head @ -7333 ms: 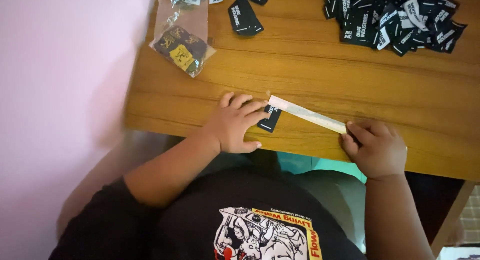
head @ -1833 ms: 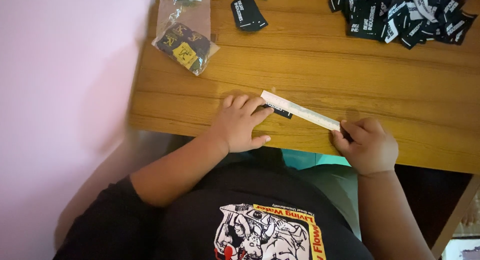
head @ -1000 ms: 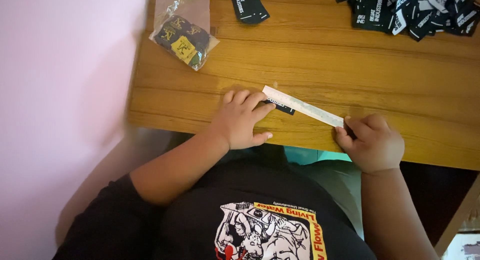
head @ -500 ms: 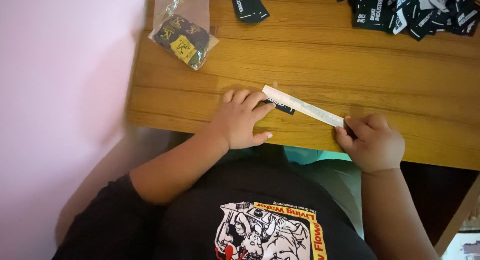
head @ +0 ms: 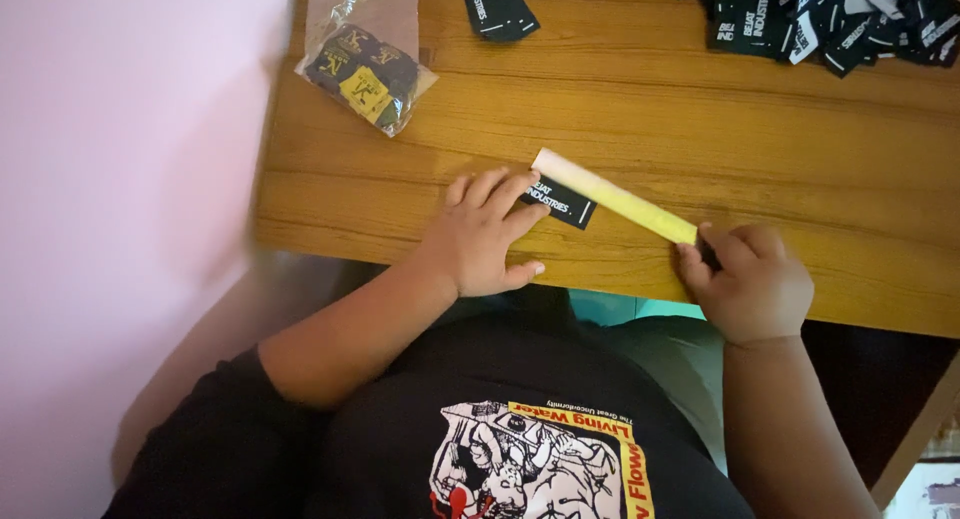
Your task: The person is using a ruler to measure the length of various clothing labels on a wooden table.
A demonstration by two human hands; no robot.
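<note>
Not much has changed since half a second ago: the left hand (head: 484,235) still presses flat-fingered on the small black woven label (head: 562,201), and the right hand (head: 748,284) still pinches the pale yellow flat stick (head: 612,196) lying across it on the grainy wooden table (head: 760,129).

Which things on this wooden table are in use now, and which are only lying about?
In use:
- left hand, fingers pressing the black rectangular fabric label
- right hand, its grip on one end of the pale yellow flat stick laid across that label

Lying about:
- clear plastic bag of dark and yellow labels
- small stack of black labels
- big heap of black labels
- wooden table
</note>
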